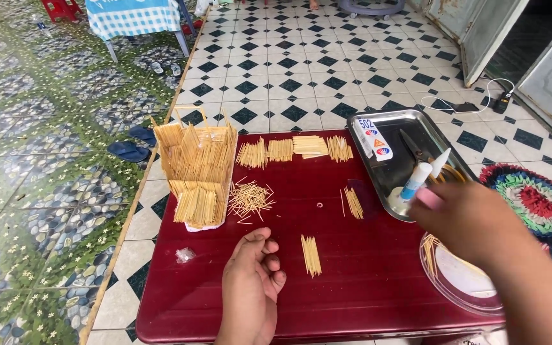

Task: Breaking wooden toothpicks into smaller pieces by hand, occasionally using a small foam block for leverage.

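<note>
your fingers (pixel 268 252) on the left hand (pixel 250 284) are loosely curled together, holding nothing, resting on the red table (pixel 365 281) just left of a small bundle of sticks (pixel 311 255). your right hand (pixel 471 220) is blurred, and its fingers look closed around a white glue bottle (pixel 423 176) with a pointed tip, over the edge of the metal tray (pixel 388 182). scissors (pixel 416 148) lie in that tray. a clear plastic lid (pixel 461 281) sits under your right wrist. a stick house (pixel 198 172) stands at the table's far left, loose sticks (pixel 250 199) scattered beside it, and a row of stick bundles (pixel 295 149) lies along the far edge.
</note>
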